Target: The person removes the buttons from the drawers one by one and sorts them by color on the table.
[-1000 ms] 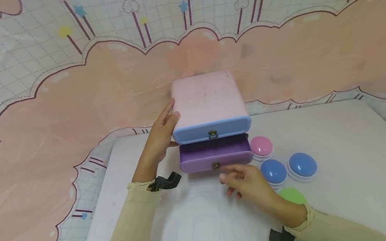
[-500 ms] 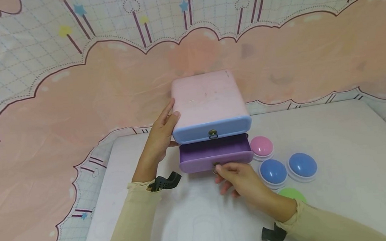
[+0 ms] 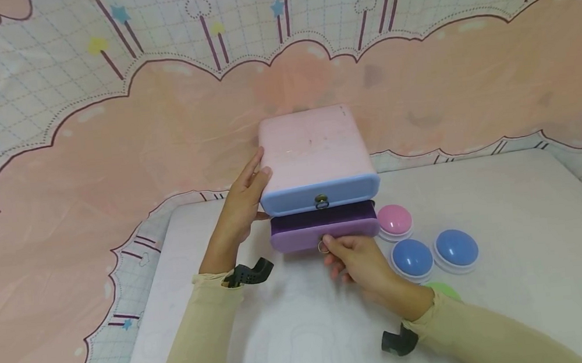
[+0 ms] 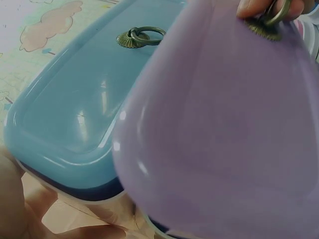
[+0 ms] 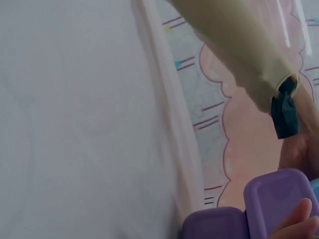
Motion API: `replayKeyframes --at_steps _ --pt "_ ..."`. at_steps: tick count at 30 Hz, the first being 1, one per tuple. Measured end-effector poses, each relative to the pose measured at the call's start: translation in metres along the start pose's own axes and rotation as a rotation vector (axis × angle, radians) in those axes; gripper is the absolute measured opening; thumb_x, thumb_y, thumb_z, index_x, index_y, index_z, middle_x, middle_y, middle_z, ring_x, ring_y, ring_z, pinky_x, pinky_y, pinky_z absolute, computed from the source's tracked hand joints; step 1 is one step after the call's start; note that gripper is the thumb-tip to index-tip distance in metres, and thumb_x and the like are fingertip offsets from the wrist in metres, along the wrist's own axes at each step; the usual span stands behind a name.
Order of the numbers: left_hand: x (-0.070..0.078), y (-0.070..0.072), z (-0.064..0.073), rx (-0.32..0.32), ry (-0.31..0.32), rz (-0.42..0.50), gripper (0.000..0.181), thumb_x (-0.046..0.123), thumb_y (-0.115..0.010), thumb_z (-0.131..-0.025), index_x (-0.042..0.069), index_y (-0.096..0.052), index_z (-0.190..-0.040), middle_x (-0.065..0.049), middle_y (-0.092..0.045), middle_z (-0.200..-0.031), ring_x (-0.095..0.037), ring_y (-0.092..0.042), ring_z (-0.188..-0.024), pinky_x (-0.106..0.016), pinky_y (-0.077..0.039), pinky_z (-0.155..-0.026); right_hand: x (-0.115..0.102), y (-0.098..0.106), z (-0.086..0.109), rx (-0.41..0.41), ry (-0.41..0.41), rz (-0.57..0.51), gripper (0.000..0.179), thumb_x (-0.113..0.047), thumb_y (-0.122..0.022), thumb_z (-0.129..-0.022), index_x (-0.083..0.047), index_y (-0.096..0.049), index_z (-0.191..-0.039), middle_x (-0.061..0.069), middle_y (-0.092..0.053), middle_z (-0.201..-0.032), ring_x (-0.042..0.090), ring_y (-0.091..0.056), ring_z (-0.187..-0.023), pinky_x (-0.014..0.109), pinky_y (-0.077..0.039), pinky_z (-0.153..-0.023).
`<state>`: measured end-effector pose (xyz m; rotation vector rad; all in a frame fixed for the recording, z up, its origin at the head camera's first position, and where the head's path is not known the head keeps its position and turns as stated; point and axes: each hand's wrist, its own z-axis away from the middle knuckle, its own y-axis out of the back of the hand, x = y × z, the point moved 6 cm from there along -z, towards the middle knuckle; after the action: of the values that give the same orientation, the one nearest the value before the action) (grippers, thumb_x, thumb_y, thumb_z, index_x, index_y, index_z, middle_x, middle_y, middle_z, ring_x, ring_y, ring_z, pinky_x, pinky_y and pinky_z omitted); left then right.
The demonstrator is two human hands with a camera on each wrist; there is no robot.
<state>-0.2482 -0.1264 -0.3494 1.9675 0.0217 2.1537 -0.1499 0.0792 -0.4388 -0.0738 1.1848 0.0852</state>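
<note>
In the head view, a small pink cabinet [image 3: 314, 150] with a blue top drawer [image 3: 292, 199] stands near the wall. Below that, a purple drawer [image 3: 296, 239] is pulled partly out; the visible part of its inside looks bare. My right hand [image 3: 359, 262] pinches the brass ring pull [image 3: 322, 247] on its front, between thumb and forefinger. On the cabinet's left side rests my left hand [image 3: 240, 204], fingers extended and spread. The left wrist view shows the purple front close up, fingertips [image 4: 254, 7] at its ring.
Right of the cabinet are round dome pieces on white bases: a pink one [image 3: 394, 219], two blue ones [image 3: 455, 247] and a green one [image 3: 445, 290] partly behind my right forearm. In the right wrist view, another purple front [image 5: 214, 224] sits beside the pulled-out drawer.
My right hand has gone from beside the ring pull to pinching it, then moved slightly forward. The purple drawer has slid a little inward. My left hand has stayed put.
</note>
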Motion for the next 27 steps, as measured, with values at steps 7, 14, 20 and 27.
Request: replayKeyframes --at_steps 7,14,20,27 --pt "0.001 -0.001 0.001 0.000 0.009 -0.002 0.055 0.047 -0.053 -0.104 0.058 -0.030 -0.153 -0.006 -0.029 -0.168 -0.044 -0.058 -0.125 -0.071 -0.052 -0.087 -0.005 0.001 -0.015 0.001 -0.015 -0.010 0.038 -0.035 -0.064 -0.101 0.001 -0.074 -0.110 -0.003 -0.068 -0.073 0.011 -0.060 -0.057 0.022 -0.042 -0.050" --pt "-0.003 0.000 -0.002 0.002 0.012 0.008 0.055 0.047 -0.053 -0.104 0.058 -0.030 -0.153 -0.007 -0.031 -0.167 -0.044 -0.058 -0.126 -0.072 -0.052 -0.087 -0.009 0.003 -0.029 0.013 -0.020 -0.035 0.036 -0.034 -0.064 -0.102 0.000 -0.074 -0.108 -0.004 -0.068 -0.071 0.010 -0.059 -0.056 0.022 -0.042 -0.050" --pt "-0.002 0.000 -0.001 0.006 0.015 0.003 0.055 0.047 -0.053 -0.104 0.057 -0.031 -0.153 -0.009 -0.033 -0.166 -0.044 -0.057 -0.128 -0.072 -0.052 -0.087 -0.014 0.004 -0.036 0.006 -0.013 -0.066 0.036 -0.033 -0.064 -0.102 0.002 -0.073 -0.108 -0.005 -0.068 -0.071 0.007 -0.060 -0.056 0.020 -0.042 -0.048" --pt "0.000 0.001 -0.001 0.002 0.013 0.006 0.056 0.046 -0.053 -0.104 0.056 -0.031 -0.154 -0.013 -0.038 -0.162 -0.044 -0.058 -0.127 -0.071 -0.052 -0.087 -0.014 0.004 -0.036 -0.005 -0.031 -0.063 0.037 -0.034 -0.063 -0.102 0.001 -0.073 -0.111 -0.005 -0.069 -0.073 0.007 -0.062 -0.057 0.020 -0.043 -0.049"
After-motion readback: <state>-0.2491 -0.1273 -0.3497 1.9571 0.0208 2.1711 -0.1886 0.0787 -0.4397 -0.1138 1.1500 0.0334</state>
